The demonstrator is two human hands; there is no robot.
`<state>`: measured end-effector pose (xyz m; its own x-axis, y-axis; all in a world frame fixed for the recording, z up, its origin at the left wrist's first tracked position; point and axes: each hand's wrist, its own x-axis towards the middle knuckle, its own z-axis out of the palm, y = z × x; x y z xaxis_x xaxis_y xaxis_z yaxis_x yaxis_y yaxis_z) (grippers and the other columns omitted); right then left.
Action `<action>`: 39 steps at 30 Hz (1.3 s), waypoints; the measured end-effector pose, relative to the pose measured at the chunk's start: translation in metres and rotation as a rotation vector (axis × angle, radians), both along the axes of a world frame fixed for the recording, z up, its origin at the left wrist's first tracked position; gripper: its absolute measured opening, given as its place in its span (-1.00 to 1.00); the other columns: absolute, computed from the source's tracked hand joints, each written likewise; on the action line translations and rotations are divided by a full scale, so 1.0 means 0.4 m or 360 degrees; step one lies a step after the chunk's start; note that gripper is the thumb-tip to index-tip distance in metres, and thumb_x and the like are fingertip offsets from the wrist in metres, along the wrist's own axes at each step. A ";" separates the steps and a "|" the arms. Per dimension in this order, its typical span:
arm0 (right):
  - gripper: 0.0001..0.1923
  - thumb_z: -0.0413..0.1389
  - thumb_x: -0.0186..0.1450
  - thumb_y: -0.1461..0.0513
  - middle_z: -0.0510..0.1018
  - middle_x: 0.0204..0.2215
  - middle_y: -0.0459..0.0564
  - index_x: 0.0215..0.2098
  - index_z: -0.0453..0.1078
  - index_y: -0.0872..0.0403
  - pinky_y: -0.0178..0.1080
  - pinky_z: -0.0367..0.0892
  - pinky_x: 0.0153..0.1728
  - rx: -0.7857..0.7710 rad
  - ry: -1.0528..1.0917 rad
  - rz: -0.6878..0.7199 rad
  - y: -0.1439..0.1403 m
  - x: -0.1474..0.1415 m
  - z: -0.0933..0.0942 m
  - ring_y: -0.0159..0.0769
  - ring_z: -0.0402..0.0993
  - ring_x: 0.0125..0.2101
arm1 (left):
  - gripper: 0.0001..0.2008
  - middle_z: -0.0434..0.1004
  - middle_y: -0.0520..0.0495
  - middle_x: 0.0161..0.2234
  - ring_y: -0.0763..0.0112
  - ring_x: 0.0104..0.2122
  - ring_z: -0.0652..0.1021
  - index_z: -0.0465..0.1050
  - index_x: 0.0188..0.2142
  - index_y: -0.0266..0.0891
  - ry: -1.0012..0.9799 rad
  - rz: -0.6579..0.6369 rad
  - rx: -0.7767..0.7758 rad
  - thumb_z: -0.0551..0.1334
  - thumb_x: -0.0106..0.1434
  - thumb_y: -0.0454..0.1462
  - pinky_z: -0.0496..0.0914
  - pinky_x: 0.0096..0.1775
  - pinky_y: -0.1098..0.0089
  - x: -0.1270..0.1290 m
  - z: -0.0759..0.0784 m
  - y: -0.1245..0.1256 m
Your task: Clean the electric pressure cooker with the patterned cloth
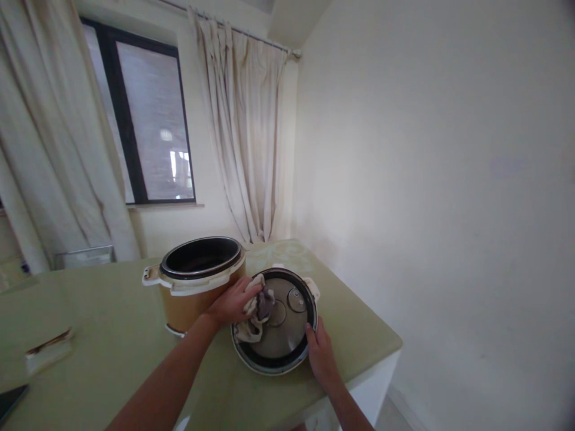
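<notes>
A round pressure cooker lid lies with its metal inner side facing up, ringed by a dark seal. My right hand grips its right rim, thumb on top. Bunched in my left hand is a pale and greyish cloth, pressed against the lid's left side. Just behind my left hand stands the cooker's yellow-brown body, with a white collar and a dark inner pot. Part of the lid's left edge is hidden by the cloth.
The green tabletop carries a small clear piece with a brown edge and a dark flat object at the left. The table's right corner is near a white wall. Curtains hang behind.
</notes>
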<state>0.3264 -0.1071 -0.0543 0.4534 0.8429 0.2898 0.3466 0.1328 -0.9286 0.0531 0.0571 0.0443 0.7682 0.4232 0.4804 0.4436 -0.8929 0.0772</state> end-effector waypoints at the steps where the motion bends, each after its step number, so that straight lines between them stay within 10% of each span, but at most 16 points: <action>1: -0.47 -0.03 0.43 -0.10 0.62 0.08 0.15 0.16 0.42 0.03 -0.01 0.32 0.21 -0.0004 -0.0009 0.0003 0.001 -0.005 0.001 -0.02 0.52 0.11 | -0.29 0.43 -0.26 0.20 -0.07 0.22 0.44 0.42 0.25 -0.12 -0.0034 0.0026 -0.0027 0.43 0.07 -0.23 0.41 0.23 0.04 -0.024 -0.002 0.004; 7: -0.49 -0.06 0.46 -0.07 0.64 0.04 0.14 0.19 0.39 0.03 -0.05 0.36 0.16 -0.0030 -0.0090 0.0103 0.011 -0.046 0.014 -0.03 0.55 0.08 | -0.35 0.46 -0.20 0.11 0.03 0.16 0.48 0.41 0.21 -0.14 -0.0248 0.0353 -0.0137 0.40 0.11 -0.24 0.42 0.20 0.11 -0.056 0.018 -0.031; 16: -0.45 -0.04 0.41 -0.05 0.63 0.07 0.16 0.22 0.40 0.03 -0.03 0.42 0.10 -0.0003 -0.0117 0.0115 0.016 -0.059 0.014 0.01 0.57 0.06 | -0.56 0.47 -0.24 0.05 -0.04 0.10 0.45 0.46 0.09 -0.18 -0.0268 0.0797 -0.0127 0.37 0.23 -0.16 0.33 0.17 0.07 0.265 0.043 -0.123; 21: -0.51 -0.08 0.35 0.05 0.66 -0.02 0.17 0.10 0.47 0.04 -0.04 0.43 0.08 -0.0058 -0.0136 0.0004 0.028 -0.038 0.005 -0.01 0.60 0.00 | -0.54 0.50 -0.24 0.07 -0.01 0.11 0.47 0.46 0.09 -0.17 -0.0192 0.0552 -0.0380 0.34 0.24 -0.10 0.36 0.13 0.12 0.355 0.001 -0.166; 28: -0.55 -0.04 0.32 0.03 0.68 -0.08 0.18 -0.01 0.51 0.06 -0.01 0.44 0.04 -0.0037 -0.0073 -0.0006 0.032 -0.029 0.027 0.01 0.61 -0.05 | -0.15 0.40 -0.27 0.27 -0.12 0.22 0.40 0.14 0.45 -0.02 -0.0100 0.0454 -0.0392 0.28 0.28 0.15 0.26 0.22 -0.06 0.190 0.000 -0.229; 34: -0.60 0.00 0.33 0.03 0.67 -0.08 0.15 -0.01 0.47 0.04 -0.04 0.45 0.03 0.0024 -0.0028 -0.0016 0.026 -0.034 0.039 0.01 0.59 -0.04 | -0.49 0.37 -0.30 0.27 -0.04 0.31 0.32 0.28 0.34 -0.14 -0.0934 0.0903 -0.0146 0.10 0.46 -0.07 0.16 0.34 -0.10 0.051 -0.075 -0.244; 39: -0.52 0.02 0.32 0.07 0.58 0.06 0.24 0.13 0.40 0.10 0.03 0.34 0.17 0.0144 -0.0178 -0.0141 0.022 -0.030 0.035 0.05 0.48 0.10 | -0.41 0.37 -0.40 0.27 0.00 0.27 0.43 0.18 0.34 -0.31 -0.1713 0.1080 -0.0946 0.07 0.43 -0.05 0.36 0.28 -0.03 0.054 -0.195 -0.227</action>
<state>0.3142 -0.0982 -0.0402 0.4856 0.7691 0.4155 0.4610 0.1785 -0.8692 0.0747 -0.0336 -0.0338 -0.2900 0.9036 0.3154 0.2519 -0.2458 0.9360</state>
